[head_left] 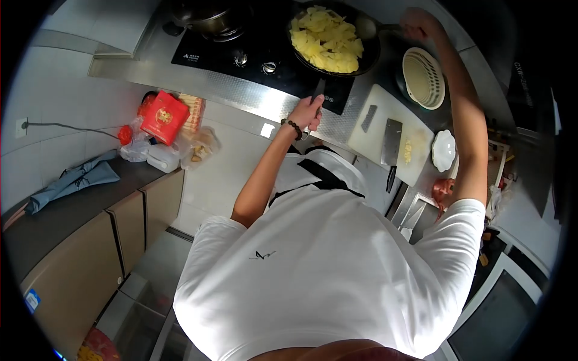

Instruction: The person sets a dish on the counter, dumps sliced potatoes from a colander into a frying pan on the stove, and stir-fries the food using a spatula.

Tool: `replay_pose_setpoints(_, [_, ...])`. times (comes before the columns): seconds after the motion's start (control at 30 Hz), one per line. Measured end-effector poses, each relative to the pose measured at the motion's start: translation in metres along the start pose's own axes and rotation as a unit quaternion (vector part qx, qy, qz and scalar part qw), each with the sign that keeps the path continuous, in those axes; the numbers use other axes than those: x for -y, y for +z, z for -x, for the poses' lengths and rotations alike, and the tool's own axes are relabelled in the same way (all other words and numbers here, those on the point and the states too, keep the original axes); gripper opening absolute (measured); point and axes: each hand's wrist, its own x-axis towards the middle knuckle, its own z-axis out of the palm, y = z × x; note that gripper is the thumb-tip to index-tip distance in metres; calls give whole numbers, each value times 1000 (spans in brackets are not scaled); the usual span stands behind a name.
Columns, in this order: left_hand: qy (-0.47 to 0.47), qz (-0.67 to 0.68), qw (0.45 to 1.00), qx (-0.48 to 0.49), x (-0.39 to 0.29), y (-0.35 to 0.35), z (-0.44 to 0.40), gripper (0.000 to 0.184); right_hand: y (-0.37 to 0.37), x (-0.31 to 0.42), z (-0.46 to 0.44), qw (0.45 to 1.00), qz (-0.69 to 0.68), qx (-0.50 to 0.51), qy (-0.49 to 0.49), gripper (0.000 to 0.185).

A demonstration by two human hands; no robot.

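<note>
My left hand is closed around the dark handle of a frying pan on the black cooktop. Pale yellow potato slices fill the pan in a heap. At the upper right, my right hand grips the handle of a ladle, its rounded head at the right side of the potatoes. The ladle's head is dim and slightly blurred, so its exact shape is hard to make out.
A lidded pot stands on the left burner. Right of the pan are a cream colander, a cutting board with a cleaver and chopped bits, and a white scalloped dish. A red bag sits on the left counter.
</note>
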Motion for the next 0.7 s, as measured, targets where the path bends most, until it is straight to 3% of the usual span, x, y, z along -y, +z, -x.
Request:
replay_pose_setpoints(0.07, [5,-9,1000,-12,-3,3,4,35,-9,55,26,993,-89,13,80,31])
replay_pose_setpoints(0.13, [8,-33,999,-12,-8,2,6,36,-14,58,18,984,-134,17,118,33])
replay_pose_setpoints(0.17, [-1,-36,999,-6,-10,1,7,35,-12,58,16,995,-88,45,7,31])
replay_pose_setpoints(0.23, [-4,-55,998,2,-13,-2,6,34,-9,60,6,991,-37,73,-109,34])
replay_pose_setpoints(0.33, [-5,-65,998,-3,-13,-3,6,34,3,72,14,990,-29,32,-136,33])
replay_pose_setpoints(0.43, [1,-74,997,10,-14,-6,7,35,16,81,26,980,60,-20,-191,31])
replay_pose_setpoints(0.5, [3,-79,997,12,-14,-3,8,36,35,82,31,889,169,-157,-395,28])
replay_pose_setpoints(0.63, [6,-78,997,-13,-12,-3,6,37,74,96,95,866,200,-186,-418,27])
replay_pose_setpoints(0.7, [10,-82,996,-20,-13,-4,6,38,87,92,120,877,229,-202,-370,22])
